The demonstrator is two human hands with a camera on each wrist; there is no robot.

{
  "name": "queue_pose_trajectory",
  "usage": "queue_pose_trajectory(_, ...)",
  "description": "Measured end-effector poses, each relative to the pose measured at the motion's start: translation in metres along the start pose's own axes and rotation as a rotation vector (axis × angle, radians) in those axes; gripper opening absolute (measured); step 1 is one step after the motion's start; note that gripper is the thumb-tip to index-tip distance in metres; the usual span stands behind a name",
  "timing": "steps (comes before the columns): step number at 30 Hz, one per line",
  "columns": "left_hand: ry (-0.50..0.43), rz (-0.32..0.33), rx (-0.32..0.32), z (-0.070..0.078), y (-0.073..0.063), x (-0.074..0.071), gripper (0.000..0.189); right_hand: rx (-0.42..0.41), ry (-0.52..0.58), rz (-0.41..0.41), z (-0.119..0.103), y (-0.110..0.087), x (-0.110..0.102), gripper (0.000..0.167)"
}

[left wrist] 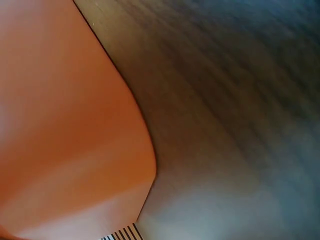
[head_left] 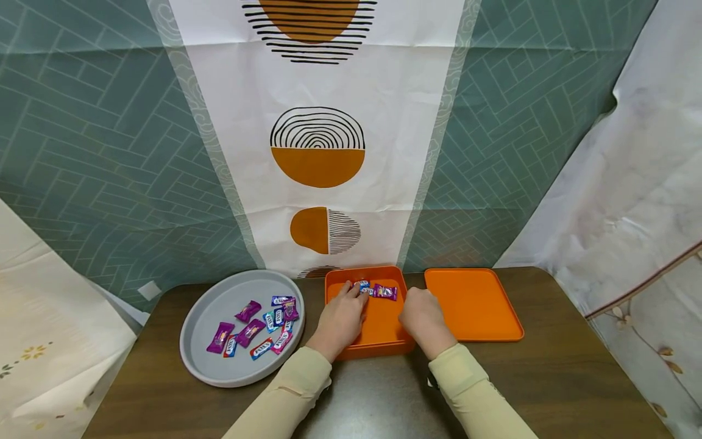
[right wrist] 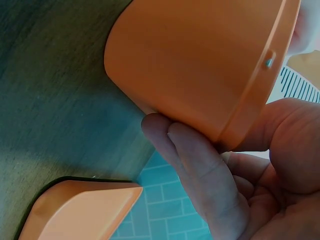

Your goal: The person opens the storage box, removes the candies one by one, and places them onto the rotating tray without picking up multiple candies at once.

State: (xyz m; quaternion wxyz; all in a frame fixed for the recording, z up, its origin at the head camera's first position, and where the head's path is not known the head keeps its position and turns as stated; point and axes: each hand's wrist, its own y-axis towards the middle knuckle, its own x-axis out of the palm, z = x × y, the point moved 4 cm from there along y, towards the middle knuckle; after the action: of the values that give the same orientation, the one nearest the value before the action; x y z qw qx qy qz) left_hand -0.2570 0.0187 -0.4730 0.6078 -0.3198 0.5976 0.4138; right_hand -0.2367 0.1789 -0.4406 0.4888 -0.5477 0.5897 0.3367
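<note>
An orange box stands on the table with several small wrapped candies at its far end. Among them are a purple-wrapped candy and blue-and-white ones. My left hand reaches into the box from the left, its fingers stretched toward the far wall and fingertips right at the blue-and-white candies. Its wrist view shows only the box's outer side and the table. My right hand grips the box's right wall, with fingers along the outside and thumb over the rim.
On the left, a round grey tray holds several purple, blue, red and pink wrapped candies. Flat on the table to the right of the box lies an orange lid. A patterned cloth hangs behind the brown wooden table.
</note>
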Motion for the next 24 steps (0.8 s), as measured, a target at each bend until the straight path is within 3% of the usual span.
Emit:
queue_pose_trajectory(15, 0.0, -0.021, -0.022, 0.0, -0.0011, 0.0015, 0.047, -0.002, -0.001, 0.001, -0.0013, 0.0, -0.0013, 0.028)
queue_pose_trajectory(24, 0.005, -0.022, -0.037, 0.0021, -0.0032, -0.0011, 0.029, 0.012, -0.007, -0.005, -0.0014, -0.0006, -0.0013, 0.031)
